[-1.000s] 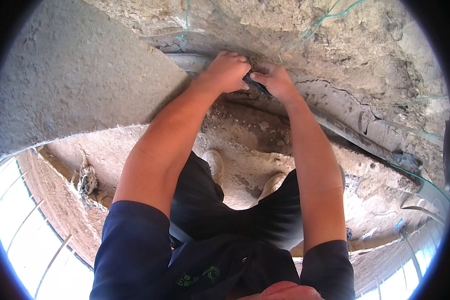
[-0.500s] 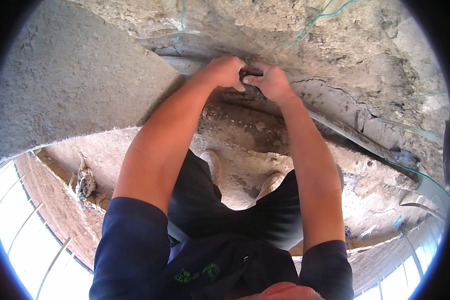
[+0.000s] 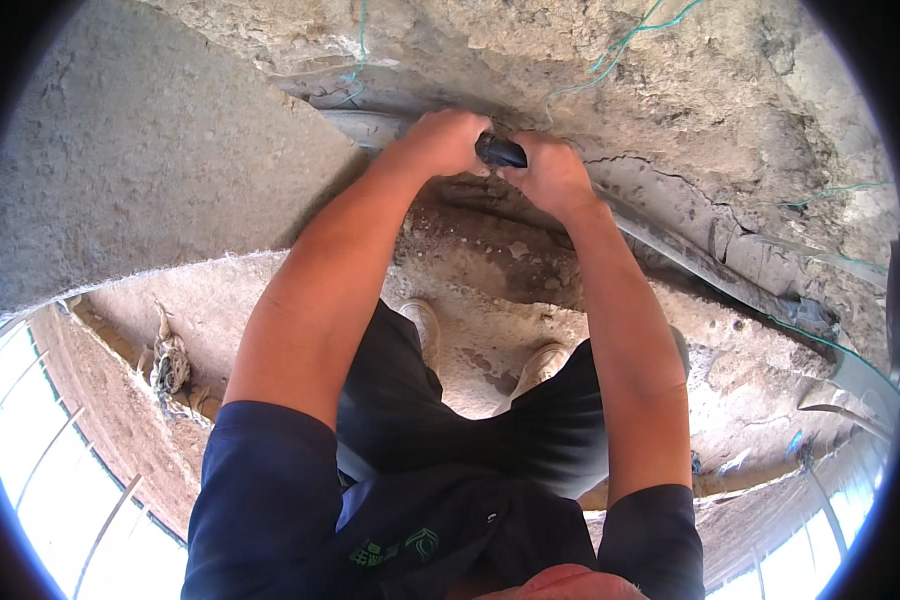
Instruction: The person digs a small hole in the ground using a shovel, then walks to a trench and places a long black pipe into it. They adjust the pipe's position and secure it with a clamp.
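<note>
Both my arms reach forward to a short black pipe-like piece [image 3: 501, 151] at the foot of the earth bank. My left hand [image 3: 451, 143] is closed around its left end. On its right end, my right hand [image 3: 550, 170] is closed, thumb toward me. The black piece shows in the gap between the hands; its ends are hidden by my fingers. A dusty grey flattened hose [image 3: 705, 262] runs from beside my right hand along the bank to the right. Another pale strip [image 3: 365, 127] lies just left of my left hand.
A grey slab-like surface [image 3: 150, 150] fills the upper left. The rough earth bank [image 3: 710, 90] rises ahead, with green strings [image 3: 620, 48] hanging on it. My shoes [image 3: 425, 330] stand on uneven soil. A dry bundle [image 3: 170, 362] lies at the left.
My right hand has shifted slightly right, away from the left, and more of the black piece now shows between them. The left hand has hardly moved.
</note>
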`<state>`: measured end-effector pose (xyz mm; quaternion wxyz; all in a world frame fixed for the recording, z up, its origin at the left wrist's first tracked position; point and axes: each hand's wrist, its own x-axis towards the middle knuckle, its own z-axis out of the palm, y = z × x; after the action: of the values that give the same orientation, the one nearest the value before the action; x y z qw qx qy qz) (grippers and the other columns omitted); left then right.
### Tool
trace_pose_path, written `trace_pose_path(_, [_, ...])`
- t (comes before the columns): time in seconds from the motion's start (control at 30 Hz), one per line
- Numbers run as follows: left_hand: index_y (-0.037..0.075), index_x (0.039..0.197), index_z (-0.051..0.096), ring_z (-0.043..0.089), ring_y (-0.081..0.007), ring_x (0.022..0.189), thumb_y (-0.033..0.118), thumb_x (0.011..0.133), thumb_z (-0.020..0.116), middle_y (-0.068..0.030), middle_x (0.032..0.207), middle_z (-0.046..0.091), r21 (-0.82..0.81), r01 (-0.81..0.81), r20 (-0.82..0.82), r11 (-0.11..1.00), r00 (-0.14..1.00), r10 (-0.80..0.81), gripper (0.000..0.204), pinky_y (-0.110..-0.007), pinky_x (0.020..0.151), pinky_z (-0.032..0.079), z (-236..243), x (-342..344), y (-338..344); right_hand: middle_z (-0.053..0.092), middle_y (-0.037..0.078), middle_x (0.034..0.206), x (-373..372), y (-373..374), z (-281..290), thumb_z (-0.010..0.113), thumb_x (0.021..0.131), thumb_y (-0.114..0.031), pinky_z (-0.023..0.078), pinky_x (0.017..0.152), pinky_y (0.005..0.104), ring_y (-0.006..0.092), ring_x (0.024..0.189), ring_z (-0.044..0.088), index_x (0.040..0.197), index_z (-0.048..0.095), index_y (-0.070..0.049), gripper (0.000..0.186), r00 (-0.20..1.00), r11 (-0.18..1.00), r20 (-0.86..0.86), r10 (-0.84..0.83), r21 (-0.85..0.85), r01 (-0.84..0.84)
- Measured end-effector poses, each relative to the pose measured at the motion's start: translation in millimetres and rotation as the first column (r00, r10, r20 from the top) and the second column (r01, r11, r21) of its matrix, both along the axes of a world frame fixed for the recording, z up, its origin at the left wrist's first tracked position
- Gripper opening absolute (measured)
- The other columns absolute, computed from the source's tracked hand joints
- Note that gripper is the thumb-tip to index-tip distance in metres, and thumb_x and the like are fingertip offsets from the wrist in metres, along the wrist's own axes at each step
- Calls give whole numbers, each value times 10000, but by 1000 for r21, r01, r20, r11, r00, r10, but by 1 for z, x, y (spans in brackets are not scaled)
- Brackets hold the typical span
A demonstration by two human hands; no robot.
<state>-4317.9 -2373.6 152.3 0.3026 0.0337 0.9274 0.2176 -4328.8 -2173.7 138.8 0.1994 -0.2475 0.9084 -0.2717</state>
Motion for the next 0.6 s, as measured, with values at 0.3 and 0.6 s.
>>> trace_pose_path(0.3, [87, 1066, 729, 694, -340, 1059, 315, 686, 916, -113, 1084, 738, -84, 125, 17, 989, 992, -124, 481, -456, 885, 547, -10, -4, 0, 704, 168, 1047, 3, -4, 0, 800, 809, -238, 543, 872, 481, 388, 988, 677, 1045, 686, -66, 313, 996, 997, -48, 71, 13, -71])
trace_pose_path(0.6, [87, 1235, 688, 680, -323, 1125, 323, 707, 910, -149, 1173, 728, -56, 150, 281, 987, 951, -129, 619, -445, 958, 526, -11, -14, -1, 700, 150, 1088, 12, -8, -5, 793, 798, -204, 515, 968, 462, 358, 1065, 660, 1095, 693, -90, 334, 978, 990, -155, 137, 41, -132])
